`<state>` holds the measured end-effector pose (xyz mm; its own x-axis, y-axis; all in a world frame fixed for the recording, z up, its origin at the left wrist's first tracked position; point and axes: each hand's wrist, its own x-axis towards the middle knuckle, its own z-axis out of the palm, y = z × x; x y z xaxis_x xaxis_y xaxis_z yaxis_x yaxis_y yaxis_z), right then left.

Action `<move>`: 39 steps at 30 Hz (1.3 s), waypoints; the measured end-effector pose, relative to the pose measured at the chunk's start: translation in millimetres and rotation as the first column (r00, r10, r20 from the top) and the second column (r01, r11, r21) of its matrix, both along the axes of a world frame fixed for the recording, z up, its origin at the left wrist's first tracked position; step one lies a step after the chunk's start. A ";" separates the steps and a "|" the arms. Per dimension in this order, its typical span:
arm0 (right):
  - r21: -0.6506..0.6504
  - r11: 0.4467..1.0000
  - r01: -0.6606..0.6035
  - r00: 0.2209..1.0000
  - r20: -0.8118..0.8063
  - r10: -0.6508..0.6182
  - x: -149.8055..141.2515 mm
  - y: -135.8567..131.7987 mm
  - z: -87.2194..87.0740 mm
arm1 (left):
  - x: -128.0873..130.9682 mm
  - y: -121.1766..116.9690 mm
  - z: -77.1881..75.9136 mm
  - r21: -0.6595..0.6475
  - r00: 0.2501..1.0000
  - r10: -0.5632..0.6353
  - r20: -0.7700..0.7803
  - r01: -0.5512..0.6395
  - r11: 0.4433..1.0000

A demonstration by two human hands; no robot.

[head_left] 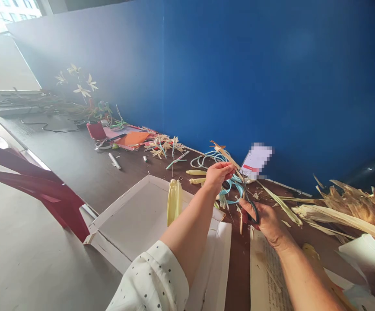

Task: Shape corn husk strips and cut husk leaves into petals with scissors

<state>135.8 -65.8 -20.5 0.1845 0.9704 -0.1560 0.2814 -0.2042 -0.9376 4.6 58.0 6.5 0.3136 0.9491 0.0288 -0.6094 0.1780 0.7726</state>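
My left hand (219,175) pinches a strip of dried corn husk (227,154), which rises past the fingers with a brownish tip. Closed around the dark handles of a pair of scissors (255,212) is my right hand (267,221), lower and to the right. The scissor blades point up toward the husk by my left fingers; I cannot tell whether they touch it. Light-blue ribbon (236,190) lies looped behind and below the hands. A folded yellow-green husk (173,199) hangs over the box edge left of my left forearm.
An open white cardboard box (125,216) stands at the front. Dried husks (352,207) pile up at the right. Husk flowers (161,144), an orange sheet (134,138) and a white marker (114,161) lie further left. A blue partition (255,77) borders the table; a red chair (45,185) is left.
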 end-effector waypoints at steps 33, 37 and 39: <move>-0.010 0.997 -0.078 0.995 0.064 0.078 2.6 -0.5 -1.6 | 0.1 1.2 3.4 0.079 0.981 0.066 -0.183 -0.052 0.996; -0.004 0.997 -0.082 0.994 0.076 0.082 2.3 0.2 -2.1 | 1.3 1.5 3.8 0.083 0.975 0.096 -0.200 -0.081 0.993; -0.007 0.996 -0.087 0.994 0.072 0.087 1.0 0.2 -1.5 | 2.1 1.8 3.1 0.090 0.976 0.089 -0.198 -0.073 0.993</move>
